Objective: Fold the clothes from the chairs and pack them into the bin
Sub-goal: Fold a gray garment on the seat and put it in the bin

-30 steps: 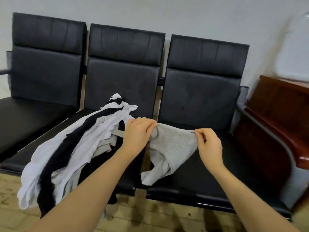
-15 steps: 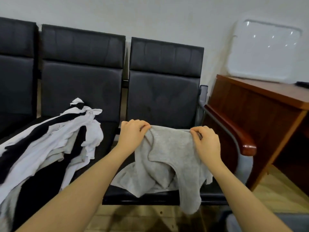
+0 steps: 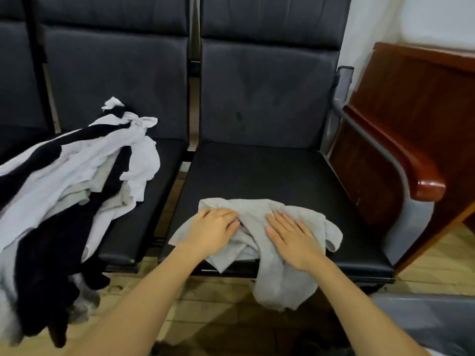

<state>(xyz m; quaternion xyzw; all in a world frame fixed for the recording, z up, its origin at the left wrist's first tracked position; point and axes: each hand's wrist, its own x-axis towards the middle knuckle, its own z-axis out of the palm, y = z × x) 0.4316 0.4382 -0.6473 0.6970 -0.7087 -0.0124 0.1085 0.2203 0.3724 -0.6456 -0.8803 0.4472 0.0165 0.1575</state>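
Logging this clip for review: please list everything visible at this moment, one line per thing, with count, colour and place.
grey garment: one, light grey, crumpled on the right chair's front edge, part hanging off
clothes pile: one heap, white, black and beige, draped over the middle chair
chairs: three partly visible, black, joined in a row along the wall
wooden desk: one, reddish brown, right of the chairs
grey bin corner: one, grey, bottom right on the floor
left hand: flat on the garment's left part
right hand: flat on its right part
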